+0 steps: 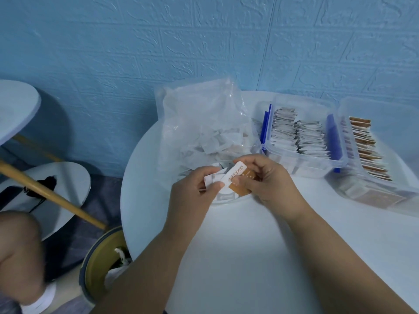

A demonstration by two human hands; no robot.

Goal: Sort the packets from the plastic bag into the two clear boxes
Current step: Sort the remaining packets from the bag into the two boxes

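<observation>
Roughly midway at a guess: at left a plastic bag (199, 114) heaped with unsorted packets (213, 143), in front of it the left hand (192, 191) pinching white packets (212, 177) and the right hand (269, 182) pinching an orange packet (239, 181), then a clear box (306, 165) lined with white rows, and rightmost a second clear box (362, 196) with orange.

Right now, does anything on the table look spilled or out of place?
Nothing stands out. The box of white packets and the box of orange packets are tidily filled, and the bag lies on the table.
</observation>
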